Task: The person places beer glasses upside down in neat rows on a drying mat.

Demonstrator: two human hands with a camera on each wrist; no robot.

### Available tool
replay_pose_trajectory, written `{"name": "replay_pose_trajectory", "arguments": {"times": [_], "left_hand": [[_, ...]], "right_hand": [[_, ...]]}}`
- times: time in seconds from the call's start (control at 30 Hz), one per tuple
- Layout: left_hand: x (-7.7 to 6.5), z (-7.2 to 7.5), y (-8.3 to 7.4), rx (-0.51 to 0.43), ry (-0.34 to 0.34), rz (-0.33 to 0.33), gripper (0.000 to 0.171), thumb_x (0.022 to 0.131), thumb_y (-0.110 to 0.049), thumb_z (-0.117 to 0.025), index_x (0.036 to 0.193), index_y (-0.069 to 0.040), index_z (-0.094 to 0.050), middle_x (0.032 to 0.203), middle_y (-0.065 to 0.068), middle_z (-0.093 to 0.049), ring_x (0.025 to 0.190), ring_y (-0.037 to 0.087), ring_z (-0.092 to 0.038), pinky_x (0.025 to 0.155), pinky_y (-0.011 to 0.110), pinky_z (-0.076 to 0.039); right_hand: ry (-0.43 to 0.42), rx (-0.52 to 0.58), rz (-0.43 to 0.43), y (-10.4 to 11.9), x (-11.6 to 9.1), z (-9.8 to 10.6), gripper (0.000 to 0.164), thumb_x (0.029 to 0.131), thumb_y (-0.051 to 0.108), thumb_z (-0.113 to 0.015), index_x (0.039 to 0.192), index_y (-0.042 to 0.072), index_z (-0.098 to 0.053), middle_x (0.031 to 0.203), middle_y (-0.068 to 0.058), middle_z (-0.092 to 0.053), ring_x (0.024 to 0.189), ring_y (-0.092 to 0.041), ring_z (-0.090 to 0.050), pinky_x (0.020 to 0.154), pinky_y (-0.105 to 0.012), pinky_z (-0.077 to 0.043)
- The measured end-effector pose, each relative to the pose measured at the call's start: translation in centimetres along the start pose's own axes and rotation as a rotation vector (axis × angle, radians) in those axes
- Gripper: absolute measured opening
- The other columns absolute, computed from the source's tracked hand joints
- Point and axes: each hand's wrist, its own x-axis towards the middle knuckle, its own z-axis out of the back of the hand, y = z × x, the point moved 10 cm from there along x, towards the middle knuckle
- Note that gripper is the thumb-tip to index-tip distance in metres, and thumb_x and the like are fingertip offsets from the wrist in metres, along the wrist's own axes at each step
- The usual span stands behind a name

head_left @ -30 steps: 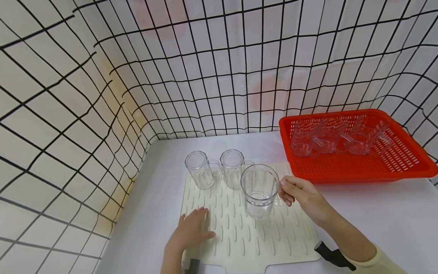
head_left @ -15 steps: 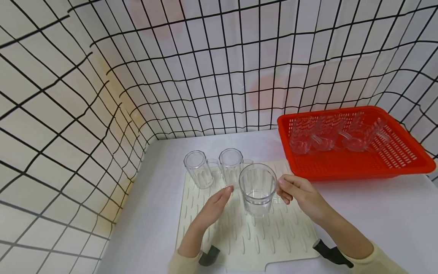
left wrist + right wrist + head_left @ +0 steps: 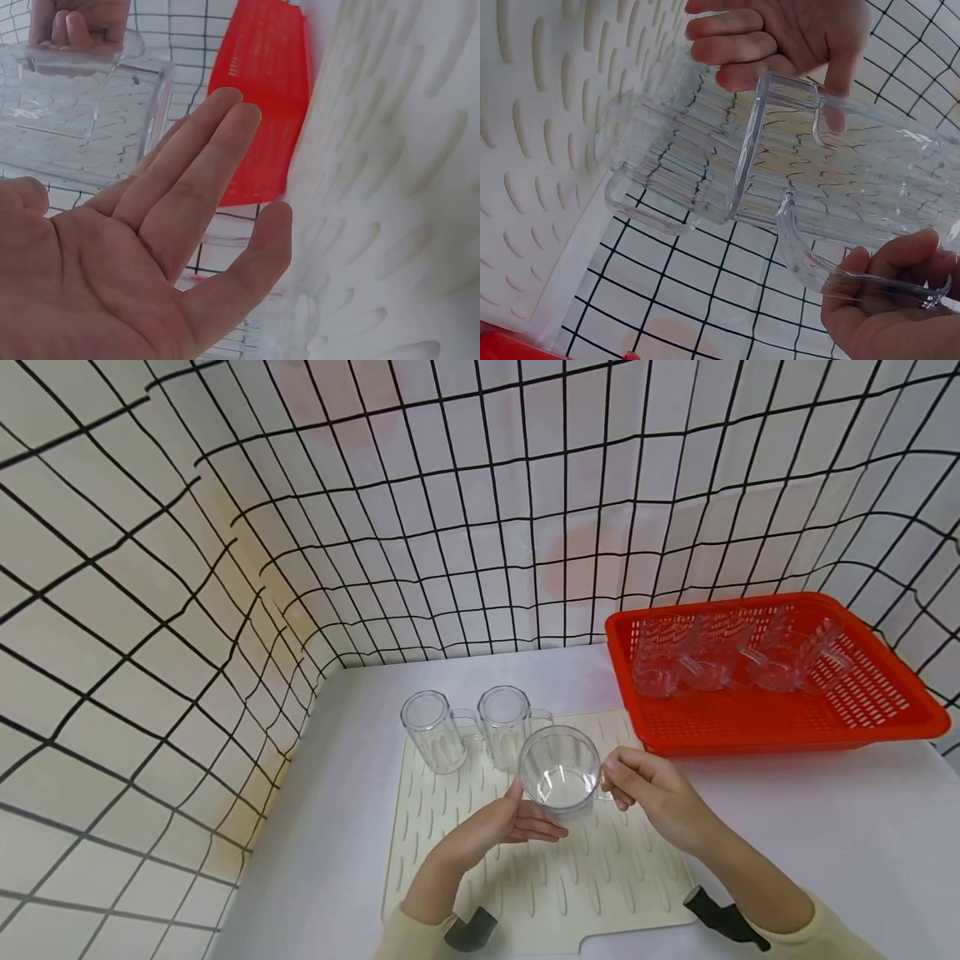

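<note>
A clear mug (image 3: 560, 768) is in my right hand (image 3: 656, 795), which grips it by the handle (image 3: 810, 262). The mug is held above the cream ridged mat (image 3: 555, 885), its opening toward my head. Beside the mug's lower left side, my left hand (image 3: 498, 827) lies with straight fingers, palm turned up, the thumb at the mug's side. The left wrist view shows those fingers extended and the palm bare, next to the mug's clear wall (image 3: 67, 112). Two more clear mugs (image 3: 435, 735) (image 3: 506, 727) stand upside down at the mat's back edge.
A red basket (image 3: 750, 739) at the back right contains several clear mugs (image 3: 708, 652). Black wire grid panels (image 3: 532, 518) rise behind and on the left. The mat lies on a white table (image 3: 315, 827).
My left hand has moved right and up from the mat to the mug and turned palm up. The mug has tilted so its opening faces my head more; my right hand keeps its hold.
</note>
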Motion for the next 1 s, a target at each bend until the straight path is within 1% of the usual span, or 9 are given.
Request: {"name": "replay_pose_trajectory", "arguments": {"times": [0.1,0.2,0.3,0.43,0.53,0.6,0.67,0.87,1.0], "left_hand": [[0.1,0.6,0.1,-0.018,-0.050,0.007,0.082,0.101,-0.061,-0.012,0.128,0.001,-0.060,0.112,0.015,-0.070,0.105,0.023,-0.067,0.096,0.033,-0.048],[0.0,1.6,0.5,-0.005,-0.146,0.036,0.076,0.102,-0.059,-0.017,0.130,-0.002,-0.058,0.108,0.016,-0.071,0.100,0.026,-0.069,0.094,0.039,-0.050],[-0.2,2.6,0.9,0.002,-0.220,0.067,0.071,0.103,-0.056,-0.020,0.138,-0.003,-0.052,0.112,0.016,-0.069,0.101,0.029,-0.068,0.093,0.046,-0.050],[0.0,2.7,0.9,-0.009,-0.195,0.051,0.073,0.104,-0.053,-0.014,0.139,0.000,-0.050,0.115,0.020,-0.068,0.107,0.031,-0.065,0.094,0.050,-0.048],[0.2,2.5,0.8,-0.026,-0.158,0.050,0.080,0.102,-0.059,-0.011,0.137,0.001,-0.051,0.113,0.020,-0.068,0.108,0.030,-0.065,0.095,0.051,-0.047],[0.3,2.5,0.8,-0.047,-0.158,0.061,0.081,0.101,-0.062,-0.013,0.138,0.000,-0.050,0.116,0.019,-0.068,0.108,0.031,-0.065,0.092,0.049,-0.048],[0.2,2.7,0.8,-0.068,-0.179,0.076,0.080,0.100,-0.063,-0.019,0.139,0.000,-0.050,0.117,0.019,-0.067,0.108,0.032,-0.065,0.091,0.045,-0.050],[-0.3,3.6,1.0,-0.110,-0.284,0.130,0.069,0.101,-0.051,-0.037,0.123,0.011,-0.058,0.111,0.020,-0.068,0.102,0.029,-0.067,0.086,0.038,-0.054],[-0.1,3.4,1.0,-0.140,-0.280,0.117,0.063,0.101,-0.046,-0.042,0.123,0.011,-0.056,0.109,0.019,-0.068,0.100,0.028,-0.067,0.081,0.035,-0.055]], "right_hand": [[0.040,-0.012,0.012,0.2,-0.1,-0.5,0.020,0.100,-0.005,-0.041,0.089,0.005,-0.056,0.071,-0.008,-0.049,0.065,-0.020,-0.049,0.057,-0.027,-0.045],[0.089,-0.042,0.003,0.3,-0.2,-1.1,0.022,0.100,-0.003,-0.042,0.090,0.010,-0.057,0.074,-0.006,-0.051,0.070,-0.020,-0.051,0.061,-0.028,-0.046],[0.133,-0.097,-0.009,0.1,-0.5,-1.6,0.022,0.100,-0.001,-0.045,0.092,0.015,-0.058,0.079,0.000,-0.054,0.077,-0.019,-0.053,0.068,-0.029,-0.047],[0.199,-0.192,-0.011,0.0,-0.7,-2.3,0.019,0.099,0.005,-0.052,0.095,0.021,-0.060,0.084,0.008,-0.056,0.083,-0.014,-0.055,0.072,-0.029,-0.048],[0.255,-0.271,-0.001,0.0,-0.9,-2.8,0.014,0.098,0.010,-0.056,0.097,0.023,-0.061,0.087,0.011,-0.057,0.085,-0.011,-0.054,0.073,-0.028,-0.050],[0.291,-0.327,0.010,0.0,-1.1,-3.2,0.011,0.098,0.015,-0.058,0.097,0.025,-0.062,0.089,0.013,-0.057,0.087,-0.009,-0.054,0.075,-0.028,-0.051],[0.321,-0.384,0.038,0.0,-1.3,-3.6,0.008,0.098,0.019,-0.059,0.096,0.025,-0.064,0.091,0.016,-0.057,0.088,-0.007,-0.053,0.076,-0.029,-0.051],[0.377,-0.548,0.155,0.1,-1.9,-4.6,0.005,0.094,0.024,-0.065,0.093,0.027,-0.069,0.092,0.021,-0.054,0.089,-0.003,-0.050,0.078,-0.029,-0.049],[0.383,-0.615,0.182,0.2,-2.0,-4.8,0.005,0.093,0.026,-0.067,0.090,0.028,-0.069,0.089,0.023,-0.052,0.088,0.000,-0.049,0.080,-0.029,-0.047]]}}
